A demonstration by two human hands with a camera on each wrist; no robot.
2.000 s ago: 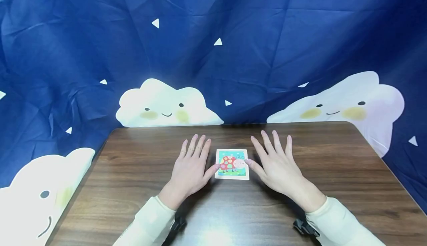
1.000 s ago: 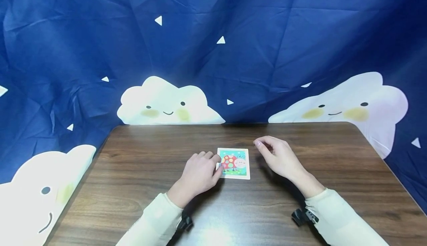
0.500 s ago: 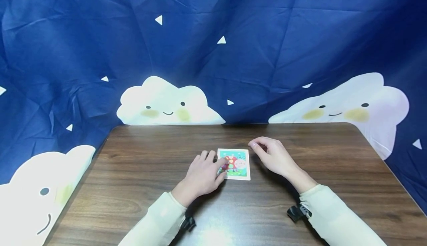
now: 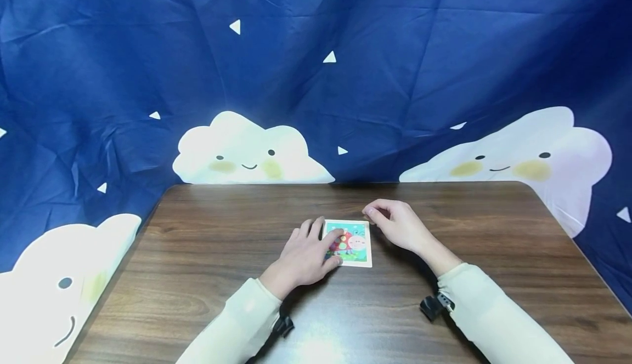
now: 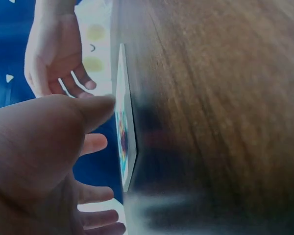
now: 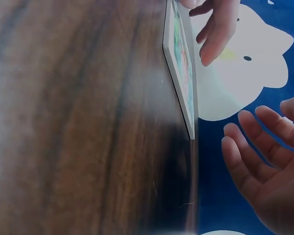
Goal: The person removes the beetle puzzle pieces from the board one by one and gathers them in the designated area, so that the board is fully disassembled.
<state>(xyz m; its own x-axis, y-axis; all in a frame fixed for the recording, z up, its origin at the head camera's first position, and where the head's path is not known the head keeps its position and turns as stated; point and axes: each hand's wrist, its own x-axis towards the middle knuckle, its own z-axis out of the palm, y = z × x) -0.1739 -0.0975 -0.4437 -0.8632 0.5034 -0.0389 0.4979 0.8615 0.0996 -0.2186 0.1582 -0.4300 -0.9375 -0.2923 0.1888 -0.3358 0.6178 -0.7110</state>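
Observation:
A square picture board [image 4: 357,254] with a white border lies flat on the table, showing a spotted red ladybug on turquoise. My left hand [image 4: 303,254] reaches over the board's left side, thumb and index finger across the picture, the other fingers by its left edge. In the left wrist view, the thumb [image 5: 100,110] is right at the board's near face. Off the board's far right corner hovers my right hand [image 4: 402,227], its fingers loosely bent. The right wrist view shows these fingers [image 6: 252,152] apart from the board [image 6: 181,63], with nothing held.
The brown wooden table [image 4: 197,287] spreads out on all sides of the board. Behind it hangs a blue cloth [image 4: 296,79] printed with white smiling clouds [image 4: 242,150]. Black wrist cameras [image 4: 433,306] are strapped under both pale sleeves.
From spread flat beside the board, both hands have bent their fingers. My left hand has moved right onto the board's left part; my right hand has shifted left toward its far corner.

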